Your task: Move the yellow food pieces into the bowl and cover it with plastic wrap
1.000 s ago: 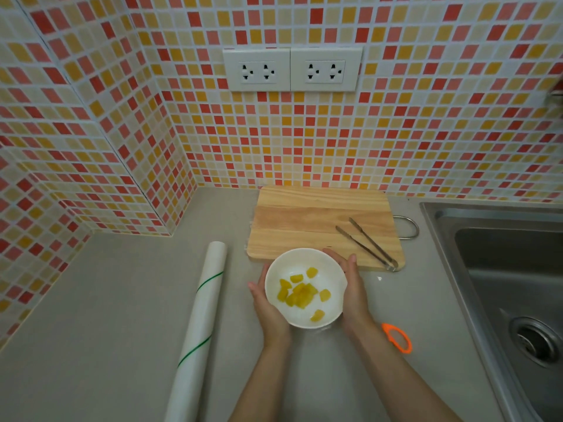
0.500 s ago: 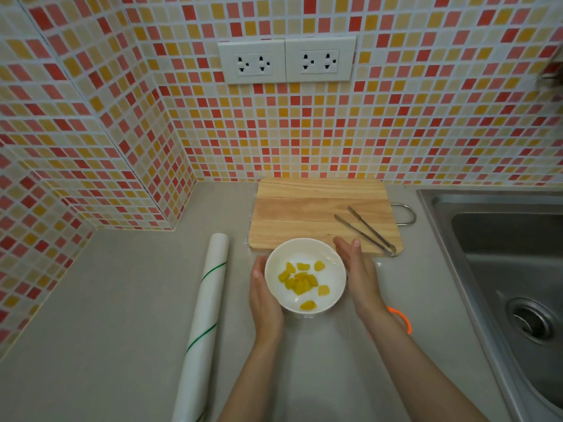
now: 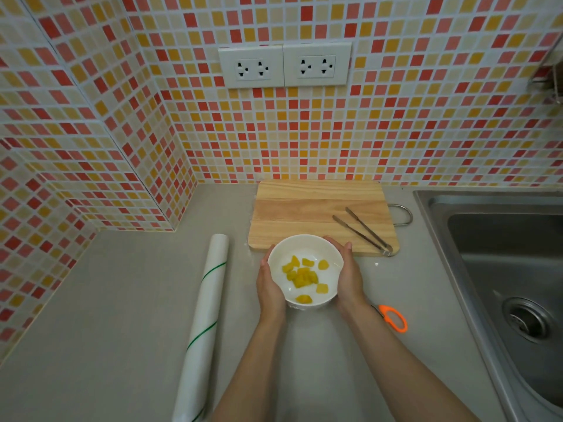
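The white bowl sits on the grey counter w/ the yellow food pieces inside, cupped between both hands just in front of the cutting board's near edge. The left hand curls against the bowl's left wall, fingers wrapped round its side; the right hand does the same on the right wall, fingertips reaching toward the far rim. Both grips are closed round the bowl.

Vs. half a sec ago: the right hand was apart from the bowl w/ straighter fingers, now it presses on the wall; the bowl looks tipped a bit toward the person.

Whether clear film lies over the bowl is hard to tell; a faint sheen shows on the counter around the base, no definite edge.

Beyond the grip lies the wooden cutting board, metal tongs on its right part. Left of the left hand, the plastic wrap roll lies lengthwise, near end cut off by the frame. Right of the right wrist, orange scissors, blades hidden by the forearm. Further right, the steel sink, partly out of frame.
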Tool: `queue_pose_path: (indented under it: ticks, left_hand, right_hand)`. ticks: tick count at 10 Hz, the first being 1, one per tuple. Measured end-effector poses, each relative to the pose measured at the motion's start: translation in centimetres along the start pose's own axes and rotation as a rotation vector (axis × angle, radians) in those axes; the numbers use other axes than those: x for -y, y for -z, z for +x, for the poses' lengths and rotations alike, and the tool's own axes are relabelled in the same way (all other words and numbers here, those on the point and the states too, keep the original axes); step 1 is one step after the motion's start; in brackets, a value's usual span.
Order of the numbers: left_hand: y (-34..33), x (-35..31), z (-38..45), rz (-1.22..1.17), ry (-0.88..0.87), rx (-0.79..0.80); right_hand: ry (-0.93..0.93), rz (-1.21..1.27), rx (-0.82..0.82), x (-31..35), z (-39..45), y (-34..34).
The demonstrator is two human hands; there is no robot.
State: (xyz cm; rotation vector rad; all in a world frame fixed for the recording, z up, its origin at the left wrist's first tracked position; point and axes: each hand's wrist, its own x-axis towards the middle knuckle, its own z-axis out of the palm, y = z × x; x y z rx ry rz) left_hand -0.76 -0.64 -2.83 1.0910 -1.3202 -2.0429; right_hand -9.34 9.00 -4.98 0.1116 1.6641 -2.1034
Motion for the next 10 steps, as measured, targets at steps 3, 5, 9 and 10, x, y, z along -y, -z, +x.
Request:
queue_pose_path:
  ticks: [3,5,9,10]
  left_hand:
    - [0.7,-0.6,-0.1,0.136,-0.038,0.108]
    - [1.1,-1.1,-0.1,0.205,-0.008,0.162]
    - [1.3,-0.9,0.8,0.284,0.000,0.160]
    - [1.6,-1.4,1.7,0.276,0.026,0.179]
  right_hand:
    - [0.042,-0.034,-0.018,0.7,-0.4,-0.4]
    - [0.098,-0.085,-0.038,0.9,-0.9,-0.4]
    - [0.086,-0.204,0.015,2.0,-2.1,-0.1]
    - [0.124,-0.354,0.029,2.8,-1.8,0.3]
